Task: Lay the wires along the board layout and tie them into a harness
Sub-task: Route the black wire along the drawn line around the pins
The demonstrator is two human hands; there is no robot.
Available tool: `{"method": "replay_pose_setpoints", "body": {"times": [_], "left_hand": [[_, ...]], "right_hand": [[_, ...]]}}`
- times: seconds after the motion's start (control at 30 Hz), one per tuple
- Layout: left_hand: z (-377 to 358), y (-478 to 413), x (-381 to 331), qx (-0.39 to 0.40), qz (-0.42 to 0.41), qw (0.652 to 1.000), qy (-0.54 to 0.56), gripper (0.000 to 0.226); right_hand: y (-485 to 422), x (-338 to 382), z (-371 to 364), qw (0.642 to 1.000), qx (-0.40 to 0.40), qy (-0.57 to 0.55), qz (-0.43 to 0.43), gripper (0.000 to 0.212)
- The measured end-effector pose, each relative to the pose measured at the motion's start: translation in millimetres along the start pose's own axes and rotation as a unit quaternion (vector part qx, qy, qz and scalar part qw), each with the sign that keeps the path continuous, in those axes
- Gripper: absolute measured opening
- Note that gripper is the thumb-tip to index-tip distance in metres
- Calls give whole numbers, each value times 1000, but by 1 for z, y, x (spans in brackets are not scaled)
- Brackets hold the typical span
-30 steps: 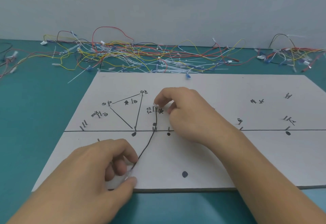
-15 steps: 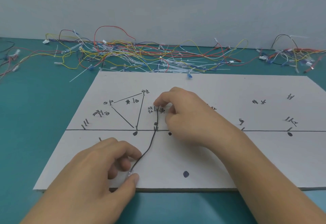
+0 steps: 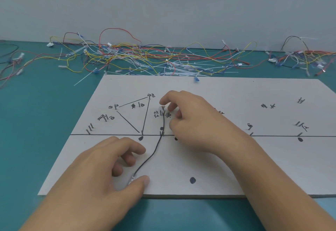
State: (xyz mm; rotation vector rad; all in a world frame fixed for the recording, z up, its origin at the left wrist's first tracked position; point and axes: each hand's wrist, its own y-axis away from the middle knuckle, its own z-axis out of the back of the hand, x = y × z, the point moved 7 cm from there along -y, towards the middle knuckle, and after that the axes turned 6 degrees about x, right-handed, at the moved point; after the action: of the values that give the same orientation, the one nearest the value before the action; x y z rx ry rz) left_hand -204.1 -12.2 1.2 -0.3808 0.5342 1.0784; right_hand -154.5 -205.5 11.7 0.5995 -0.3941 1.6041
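A white layout board [image 3: 236, 158] with drawn lines, black dots, labels and small metal pins lies on the teal table. One black wire [image 3: 157, 145] runs from a pair of pins near the board's middle down toward its front edge. My right hand [image 3: 190, 121] holds the wire's upper end, with a small white connector, at those pins with its fingertips. My left hand [image 3: 101, 176] holds the lower end, a clear terminal, under its thumb tip on the board. Its index finger lies just left of the wire, and its other fingers are curled.
A long tangle of coloured wires and white cable ties [image 3: 145, 61] lies behind the board along the wall. A smaller bundle [image 3: 300, 58] sits at the far right, and loose wires [image 3: 12, 63] at the far left. A blue terminal [image 3: 196, 79] rests on the board's back edge.
My left index finger has come off the wire, leaving the thumb on its lower end. The wire now lies flatter on the board. My right hand has stayed at the upper pins.
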Motion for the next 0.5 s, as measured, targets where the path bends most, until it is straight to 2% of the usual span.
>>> {"method": "replay_pose_setpoints", "body": {"times": [0.17,0.33,0.43,0.5], "left_hand": [[3,-8,-8,-33,-5,999,41,43],[39,-46,-19,-56,-35,996,63,28],[59,-85,-28,-31,-38,996,80,27],[56,-114,-30,6,-6,997,71,22]], "right_hand": [[2,0,0,1000,9,6,4,49],[3,1,0,1000,15,10,9,48],[4,2,1,1000,15,13,9,47],[4,3,1,1000,16,18,11,47]]}}
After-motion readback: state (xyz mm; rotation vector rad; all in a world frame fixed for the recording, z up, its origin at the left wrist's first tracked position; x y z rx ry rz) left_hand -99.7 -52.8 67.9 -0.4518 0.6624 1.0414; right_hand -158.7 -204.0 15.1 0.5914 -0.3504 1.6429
